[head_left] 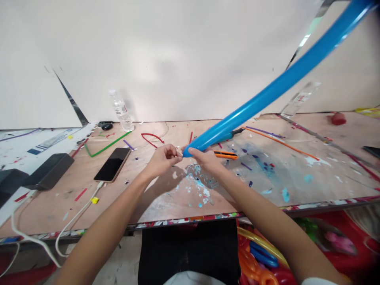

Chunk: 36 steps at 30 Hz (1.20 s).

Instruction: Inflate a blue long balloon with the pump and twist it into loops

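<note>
A long inflated blue modelling balloon (pixel 255 105) slants from the middle of the table up to the top right corner. My right hand (pixel 204 158) is closed around its lower end, thumb on top. My left hand (pixel 164 158) pinches right at the tip of that end, its fingertips pressed together; the bit between them is too small to make out, though it looks like the balloon's neck. Just behind my right hand lie an orange utility knife (pixel 227 155) and a blue pen-like tool with a dark tip (pixel 228 136), partly covered by the balloon.
On the left are a phone (pixel 113 164) on a white cable, a dark box (pixel 49 171) and a water bottle (pixel 121 111). Uninflated balloons, green (pixel 108 144), red (pixel 152 135) and orange (pixel 282 143), lie about. Inflated balloons (pixel 258 253) fill the space below the table edge.
</note>
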Available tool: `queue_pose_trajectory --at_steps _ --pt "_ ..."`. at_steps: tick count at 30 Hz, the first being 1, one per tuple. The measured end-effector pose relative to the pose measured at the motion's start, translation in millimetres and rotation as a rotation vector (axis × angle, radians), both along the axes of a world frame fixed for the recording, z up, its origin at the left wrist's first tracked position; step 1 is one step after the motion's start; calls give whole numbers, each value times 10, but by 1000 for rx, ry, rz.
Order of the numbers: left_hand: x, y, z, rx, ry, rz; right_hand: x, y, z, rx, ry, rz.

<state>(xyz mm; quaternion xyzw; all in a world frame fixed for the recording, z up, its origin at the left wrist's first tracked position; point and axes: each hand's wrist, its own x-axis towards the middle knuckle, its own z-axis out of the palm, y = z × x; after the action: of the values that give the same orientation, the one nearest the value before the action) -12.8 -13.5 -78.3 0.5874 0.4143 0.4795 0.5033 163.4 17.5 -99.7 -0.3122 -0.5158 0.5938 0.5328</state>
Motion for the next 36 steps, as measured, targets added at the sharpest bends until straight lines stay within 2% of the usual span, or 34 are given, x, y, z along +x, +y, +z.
queue_pose_trajectory --at_steps 3,6,8,10,13,15,17,19,20,21,23,24,25,27,29,30,33,36 --pt "84 -34 -80 38 125 -102 34 -19 44 34 64 27" --pt "36 -38 -22 98 177 -70 107 -44 142 60 -16 47" --pt "-8 -21 94 110 50 -23 143 -63 190 122 -205 9" --pt "-3 8 236 61 -132 -69 147 -85 211 252 -367 -38" --pt "133 54 409 18 -290 -81 102 -127 206 406 -502 5" --pt "266 75 451 60 -322 -11 66 -156 204 336 -561 150" --pt "378 86 429 74 -278 -44 46 -178 219 135 -466 332" --pt "430 84 367 81 -146 -106 53 -187 257 -86 -278 441" --pt "429 78 333 124 -66 -76 71 -185 284 -153 -219 435" --pt "409 68 305 211 22 15 98 -178 317 -172 -217 403" --pt "328 38 277 504 269 281 181 -152 396 -98 -365 318" --pt "279 18 281 687 442 377 231 -135 441 -34 -467 276" --pt "233 0 297 866 647 403 282 -117 487 29 -573 252" --pt "176 -22 357 1129 1065 287 370 -81 578 132 -778 249" --pt "181 -1 443 1239 1367 152 425 -48 660 224 -980 265" --pt "204 29 493 1253 1466 132 441 -32 700 265 -1065 276" --pt "303 158 664 1267 1605 115 473 13 834 347 -1196 282" --pt "398 239 841 1285 1625 119 521 44 1010 347 -1209 301"
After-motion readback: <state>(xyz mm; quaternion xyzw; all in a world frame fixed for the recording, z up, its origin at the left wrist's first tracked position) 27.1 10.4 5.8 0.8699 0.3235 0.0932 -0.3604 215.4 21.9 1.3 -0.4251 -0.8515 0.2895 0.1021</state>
